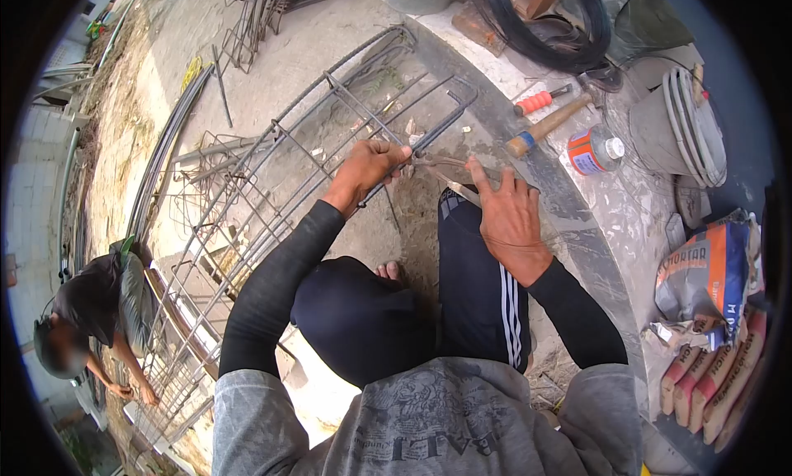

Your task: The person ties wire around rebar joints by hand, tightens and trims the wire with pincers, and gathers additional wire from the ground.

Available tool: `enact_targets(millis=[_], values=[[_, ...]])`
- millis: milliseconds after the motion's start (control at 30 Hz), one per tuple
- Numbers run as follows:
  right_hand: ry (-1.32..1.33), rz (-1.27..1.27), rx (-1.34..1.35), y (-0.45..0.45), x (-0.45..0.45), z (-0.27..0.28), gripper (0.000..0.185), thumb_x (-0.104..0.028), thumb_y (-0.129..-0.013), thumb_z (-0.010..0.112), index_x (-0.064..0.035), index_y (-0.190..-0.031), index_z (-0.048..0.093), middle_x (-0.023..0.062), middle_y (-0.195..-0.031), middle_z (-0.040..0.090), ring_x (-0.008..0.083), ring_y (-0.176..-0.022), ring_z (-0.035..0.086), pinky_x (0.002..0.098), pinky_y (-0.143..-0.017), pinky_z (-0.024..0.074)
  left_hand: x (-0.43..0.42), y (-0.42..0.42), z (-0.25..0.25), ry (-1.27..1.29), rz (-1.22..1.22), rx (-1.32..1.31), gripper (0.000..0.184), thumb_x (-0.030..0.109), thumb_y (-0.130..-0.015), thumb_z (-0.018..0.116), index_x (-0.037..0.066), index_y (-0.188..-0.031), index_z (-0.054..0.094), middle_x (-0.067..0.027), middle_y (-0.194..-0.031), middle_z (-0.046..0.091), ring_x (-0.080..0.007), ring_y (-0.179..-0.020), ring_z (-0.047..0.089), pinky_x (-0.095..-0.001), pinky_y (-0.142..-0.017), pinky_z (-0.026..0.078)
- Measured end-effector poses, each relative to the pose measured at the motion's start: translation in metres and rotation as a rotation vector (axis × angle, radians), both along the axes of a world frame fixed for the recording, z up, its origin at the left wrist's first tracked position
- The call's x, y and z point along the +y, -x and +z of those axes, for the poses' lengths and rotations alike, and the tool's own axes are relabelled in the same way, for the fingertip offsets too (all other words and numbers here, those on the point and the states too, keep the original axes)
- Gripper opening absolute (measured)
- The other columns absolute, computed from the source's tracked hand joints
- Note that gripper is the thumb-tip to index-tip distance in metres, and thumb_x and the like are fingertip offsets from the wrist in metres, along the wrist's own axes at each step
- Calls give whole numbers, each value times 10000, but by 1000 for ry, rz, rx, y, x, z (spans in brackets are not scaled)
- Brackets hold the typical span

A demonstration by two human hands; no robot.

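Observation:
A long cage of steel rebar (pixel 276 129) with square stirrups stretches from the upper middle down to the lower left. My left hand (pixel 367 172) is closed around one of its bars near the right-hand end. Tying pincers (pixel 451 181) are in my right hand (pixel 513 220), their handles spread apart between thumb and fingers. The jaws meet the bar just beside my left fingertips; whether they bite on a wire is too small to tell. Thin tie wire (pixel 516 243) runs across the right palm.
At right lie a hammer (pixel 549 125), an orange-handled tool (pixel 540 101), a labelled bottle (pixel 596 150), stacked buckets (pixel 672 129), a wire coil (pixel 598 43) and mortar bags (pixel 701 278). Another person (pixel 95 311) crouches at the cage's far left end. Loose rebar (pixel 169 146) lies beyond.

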State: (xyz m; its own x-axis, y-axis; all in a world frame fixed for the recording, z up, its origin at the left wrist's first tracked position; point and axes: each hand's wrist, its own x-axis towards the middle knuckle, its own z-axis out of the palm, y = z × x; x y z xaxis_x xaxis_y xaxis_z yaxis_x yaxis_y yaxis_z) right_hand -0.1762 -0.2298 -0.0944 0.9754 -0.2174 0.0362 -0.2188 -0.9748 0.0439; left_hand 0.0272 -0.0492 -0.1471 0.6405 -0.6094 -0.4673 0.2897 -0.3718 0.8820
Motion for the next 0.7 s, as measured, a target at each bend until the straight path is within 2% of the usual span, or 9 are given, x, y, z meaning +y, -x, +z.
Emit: enact_targets(millis=[133, 233, 333, 433, 533, 633, 700], values=[[126, 85, -77, -1, -4, -3, 651, -78, -888, 616, -198, -1519, 505, 116, -967, 583, 315, -893, 591, 446, -718, 436, -1, 0, 0, -7, 12, 1, 316, 308, -957, 767, -6, -929, 764, -25, -801, 696, -105, -698, 605, -274, -609, 476], [103, 60, -86, -1, -4, -10, 498, -107, -916, 611, -177, -1409, 595, 98, -897, 612, 334, -845, 624, 488, -716, 463, 0, -1, 0, -4, 10, -5, 315, 309, -954, 769, -4, -925, 763, -23, -793, 694, -102, -698, 605, -275, -610, 475], [-65, 20, 60, 1, -3, -15, 341, -179, -979, 604, -129, -1316, 606, 122, -887, 644, 346, -772, 664, 486, -670, 532, 0, -2, -1, -6, 21, 8, 306, 303, -949, 774, -2, -924, 764, -23, -786, 694, -102, -687, 602, -275, -610, 475], [-536, -11, 191, -2, -15, -26, 441, -255, -1003, 624, -91, -1403, 537, 133, -809, 641, 309, -670, 677, 437, -620, 570, 0, -3, -9, 8, 20, 4, 302, 298, -944, 778, -3, -925, 764, -24, -784, 696, -102, -675, 601, -275, -609, 475], [-1692, -476, 669, -11, -34, -23, 528, -375, -991, 683, -43, -1362, 506, 93, -750, 605, 226, -666, 681, 390, -576, 563, 1, -8, -14, 40, -8, 23, 302, 295, -942, 779, -6, -925, 763, -25, -780, 695, -102, -669, 602, -277, -607, 474], [-1681, -253, 598, -9, -34, -4, 620, -383, -936, 745, -22, -1359, 472, 63, -746, 581, 169, -671, 670, 381, -543, 537, 1, -6, -14, 54, -12, 21, 293, 284, -944, 777, -9, -926, 761, -26, -778, 694, -103, -675, 606, -282, -607, 474], [-1294, -95, 480, -11, -28, 16, 672, -370, -919, 756, -13, -1393, 441, 84, -778, 595, 198, -665, 664, 376, -550, 531, 1, -5, -13, 41, 4, 11, 288, 278, -945, 776, -10, -932, 763, -27, -781, 696, -104, -676, 608, -283, -604, 476]])
